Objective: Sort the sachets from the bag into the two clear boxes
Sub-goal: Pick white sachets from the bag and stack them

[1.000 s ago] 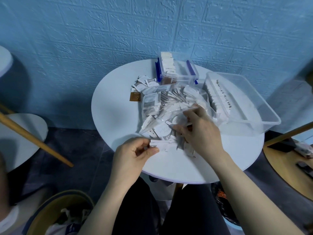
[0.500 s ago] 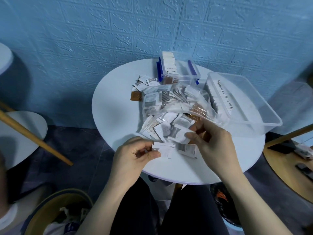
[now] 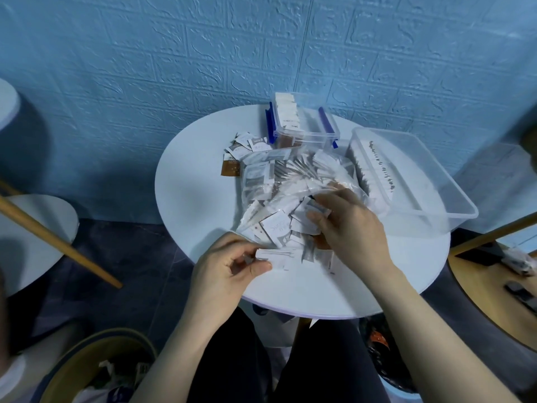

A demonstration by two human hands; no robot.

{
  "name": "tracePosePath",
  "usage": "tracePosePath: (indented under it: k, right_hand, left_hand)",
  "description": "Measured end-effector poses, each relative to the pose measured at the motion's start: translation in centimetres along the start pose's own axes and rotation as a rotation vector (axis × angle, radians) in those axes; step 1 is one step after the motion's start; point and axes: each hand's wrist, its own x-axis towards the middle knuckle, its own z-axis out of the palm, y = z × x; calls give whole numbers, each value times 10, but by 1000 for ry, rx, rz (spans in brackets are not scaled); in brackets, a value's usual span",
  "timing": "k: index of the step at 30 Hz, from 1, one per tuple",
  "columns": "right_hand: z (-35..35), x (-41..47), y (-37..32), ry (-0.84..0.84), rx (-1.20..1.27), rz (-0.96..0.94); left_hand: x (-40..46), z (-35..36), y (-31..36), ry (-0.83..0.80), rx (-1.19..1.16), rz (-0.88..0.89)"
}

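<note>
A clear plastic bag (image 3: pixel 293 181) full of white sachets lies in the middle of the round white table (image 3: pixel 191 199), its mouth toward me. My left hand (image 3: pixel 229 271) pinches a small stack of white sachets (image 3: pixel 279 257) at the near edge. My right hand (image 3: pixel 348 225) reaches into the loose sachets at the bag's mouth, with fingers curled round a white sachet (image 3: pixel 315 209). A small clear box with blue clips (image 3: pixel 302 123) stands at the back and holds upright sachets. A larger clear box (image 3: pixel 415 181) stands at the right with a row of sachets along its left wall.
Loose white sachets and a brown one (image 3: pixel 231 170) lie left of the small box. Another round table (image 3: pixel 32 237) with a wooden leg stands at the left, a wooden table (image 3: pixel 499 289) at the right. A bin (image 3: pixel 96 370) sits on the floor near my left knee.
My right hand drew back from the bag toward me, then went forward again into the sachets at the bag's mouth. My left hand has stayed in place with its stack.
</note>
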Motion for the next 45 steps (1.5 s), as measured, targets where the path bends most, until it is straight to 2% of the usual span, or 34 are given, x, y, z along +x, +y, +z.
tracePosePath:
  k: [3, 5, 8, 11, 14, 17, 20, 22, 24, 29, 32, 35, 40, 45]
  right_hand:
    - [8, 5, 0, -83, -166, -36]
    - [11, 2, -1, -37, -188, -70]
    - [9, -3, -1, 97, -227, -163]
    - [3, -10, 0, 330, -174, -261]
    - [-3, -19, 1, 445, -70, -250]
    - [-2, -35, -7, 341, 147, -199]
    - [6, -48, -15, 56, 490, -54]
    - [9, -51, -16, -79, 517, -34]
    - [10, -52, -16, -140, 500, -33]
    - [6, -47, -16, -172, 378, -123]
    - [1, -39, -13, -87, 309, -166]
    - [0, -26, -9, 9, 121, -157]
    - [6, -8, -8, -107, -124, -110]
    - [8, -11, -4, 70, -135, -236]
  left_hand:
    - [-1, -3, -1, -17, 2, -23]
    - [-1, -4, -2, -18, -15, -47]
    - [-1, -3, -3, -18, -22, -71]
    - [-1, -2, -2, -21, -47, -73]
    - [-2, -3, -2, -22, -71, -66]
    - [-2, -1, -2, -18, -60, -63]
    - [-2, -2, -2, -6, -56, -83]
    - [-2, -3, -2, -21, -34, -84]
    - [-2, -3, -2, -26, -10, -75]
    - [-2, -3, -1, -22, -31, -41]
    - [-3, -2, -2, -15, -1, -35]
    - [-2, -2, -4, -9, 44, 3]
    - [-2, -5, -2, -60, 41, 16]
    - [-2, -4, -1, -55, 69, 10]
